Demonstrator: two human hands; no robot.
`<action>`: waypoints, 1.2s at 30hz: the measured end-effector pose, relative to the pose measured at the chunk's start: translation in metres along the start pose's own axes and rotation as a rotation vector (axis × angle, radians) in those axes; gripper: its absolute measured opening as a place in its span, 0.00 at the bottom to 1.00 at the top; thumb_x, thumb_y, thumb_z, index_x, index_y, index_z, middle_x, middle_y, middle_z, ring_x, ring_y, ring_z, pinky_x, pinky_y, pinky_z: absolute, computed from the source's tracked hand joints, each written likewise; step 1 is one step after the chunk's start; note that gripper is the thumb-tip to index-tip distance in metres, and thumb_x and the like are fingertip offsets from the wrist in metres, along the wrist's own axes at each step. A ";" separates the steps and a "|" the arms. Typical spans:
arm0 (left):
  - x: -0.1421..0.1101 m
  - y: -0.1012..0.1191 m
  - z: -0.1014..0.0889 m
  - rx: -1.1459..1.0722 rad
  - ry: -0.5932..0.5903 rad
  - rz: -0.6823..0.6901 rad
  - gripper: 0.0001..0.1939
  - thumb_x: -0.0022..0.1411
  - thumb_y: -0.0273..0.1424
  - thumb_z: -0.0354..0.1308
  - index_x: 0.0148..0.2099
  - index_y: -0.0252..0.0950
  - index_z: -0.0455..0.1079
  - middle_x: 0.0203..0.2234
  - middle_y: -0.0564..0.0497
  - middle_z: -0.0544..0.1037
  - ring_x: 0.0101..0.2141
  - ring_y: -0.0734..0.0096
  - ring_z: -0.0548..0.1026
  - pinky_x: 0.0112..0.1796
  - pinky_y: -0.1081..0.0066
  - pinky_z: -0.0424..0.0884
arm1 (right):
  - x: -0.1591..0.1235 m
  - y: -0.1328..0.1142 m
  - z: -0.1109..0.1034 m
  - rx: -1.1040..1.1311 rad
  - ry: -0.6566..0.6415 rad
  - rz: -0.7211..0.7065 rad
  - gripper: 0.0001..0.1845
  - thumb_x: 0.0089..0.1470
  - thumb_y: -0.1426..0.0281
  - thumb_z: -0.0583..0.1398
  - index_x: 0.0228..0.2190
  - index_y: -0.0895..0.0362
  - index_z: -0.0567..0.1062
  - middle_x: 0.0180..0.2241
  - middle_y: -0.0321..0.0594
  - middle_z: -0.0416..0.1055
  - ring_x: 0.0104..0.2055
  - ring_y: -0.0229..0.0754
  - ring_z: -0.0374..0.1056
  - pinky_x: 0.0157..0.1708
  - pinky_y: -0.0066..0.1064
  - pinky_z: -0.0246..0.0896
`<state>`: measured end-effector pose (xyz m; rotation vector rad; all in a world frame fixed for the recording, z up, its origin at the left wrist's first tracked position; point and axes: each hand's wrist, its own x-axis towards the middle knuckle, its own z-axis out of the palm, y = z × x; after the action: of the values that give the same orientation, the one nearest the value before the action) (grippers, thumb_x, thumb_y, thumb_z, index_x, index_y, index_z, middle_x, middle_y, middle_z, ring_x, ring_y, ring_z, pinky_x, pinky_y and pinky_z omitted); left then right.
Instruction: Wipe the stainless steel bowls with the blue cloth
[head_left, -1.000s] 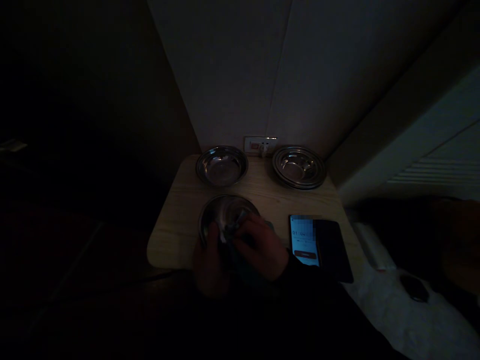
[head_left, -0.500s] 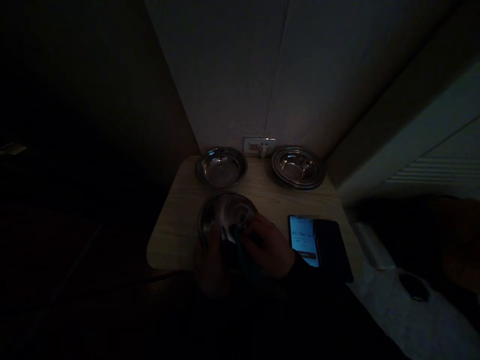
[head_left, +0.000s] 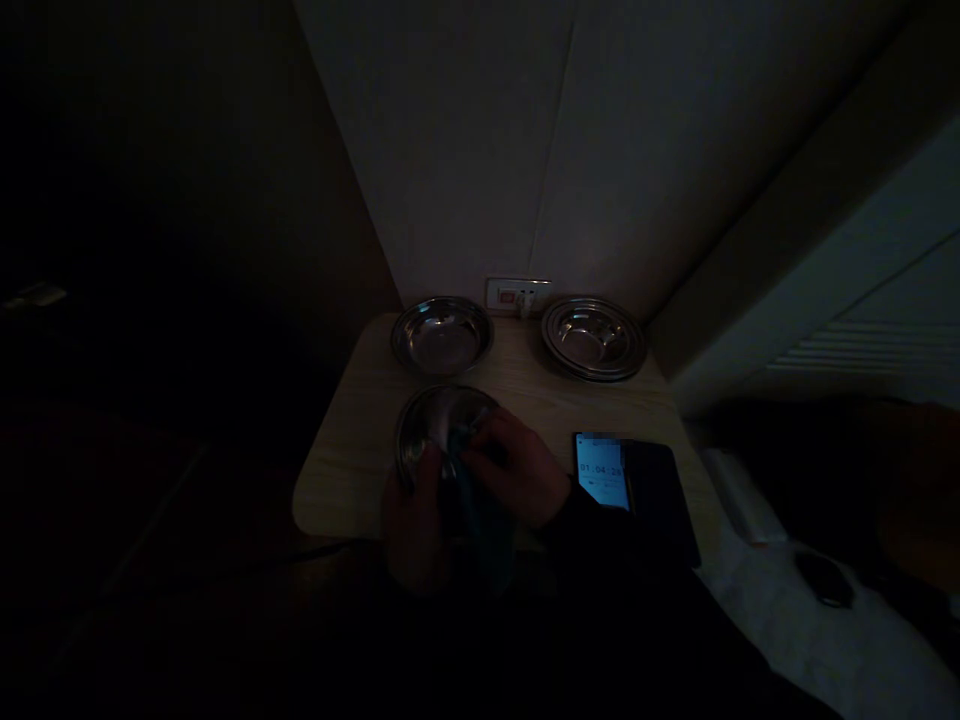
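Observation:
A shiny metal bowl [head_left: 416, 425] is at the near side of the small table, tilted slightly toward me. My left hand [head_left: 415, 520] grips its near left rim, thumb over the edge. In my right hand [head_left: 517, 468] a teal cloth [head_left: 484, 520] is bunched, its fingers closed and pressed inside the bowl; the loose end hangs toward me over the table's front edge. Deep shadow hides much of the fingers and the bowl's near side. Behind it lies another metal bowl [head_left: 442, 340], and at the back right a stack of metal bowls [head_left: 594, 345].
A lit phone [head_left: 602, 485] showing a timer lies at the right on a dark flat case [head_left: 664, 505]. A wall socket [head_left: 517, 296] with a plug is behind the wooden table [head_left: 337, 470]. A dark oval object [head_left: 823, 580] rests on white fabric at the right.
My right hand with the cloth has swept about inside the bowl, shifting right and then back left. More of the cloth now shows hanging down. The left hand stays on the rim.

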<state>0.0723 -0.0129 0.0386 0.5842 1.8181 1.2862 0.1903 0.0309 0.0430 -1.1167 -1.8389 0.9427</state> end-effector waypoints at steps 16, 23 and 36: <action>-0.002 0.010 0.000 0.027 -0.035 0.011 0.21 0.50 0.45 0.56 0.40 0.35 0.72 0.30 0.45 0.77 0.33 0.62 0.74 0.32 0.67 0.68 | 0.016 -0.005 -0.001 -0.030 0.005 -0.056 0.05 0.47 0.77 0.58 0.24 0.56 0.67 0.31 0.37 0.63 0.36 0.38 0.62 0.37 0.31 0.59; -0.002 0.005 -0.003 0.106 -0.024 -0.011 0.22 0.50 0.48 0.54 0.39 0.35 0.71 0.31 0.46 0.76 0.34 0.62 0.74 0.34 0.67 0.67 | -0.012 -0.008 -0.002 -0.065 -0.058 -0.050 0.05 0.49 0.77 0.57 0.26 0.55 0.67 0.32 0.37 0.63 0.36 0.39 0.62 0.36 0.31 0.58; -0.001 0.011 0.002 -0.062 -0.043 -0.061 0.24 0.49 0.47 0.57 0.42 0.33 0.71 0.33 0.44 0.77 0.35 0.61 0.74 0.35 0.65 0.68 | -0.015 0.024 -0.012 -0.131 0.090 -0.027 0.13 0.52 0.75 0.55 0.39 0.54 0.73 0.39 0.43 0.67 0.43 0.41 0.64 0.45 0.36 0.61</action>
<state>0.0734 -0.0082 0.0490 0.5152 1.7420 1.2747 0.2137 0.0277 0.0240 -1.1904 -1.8591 0.7533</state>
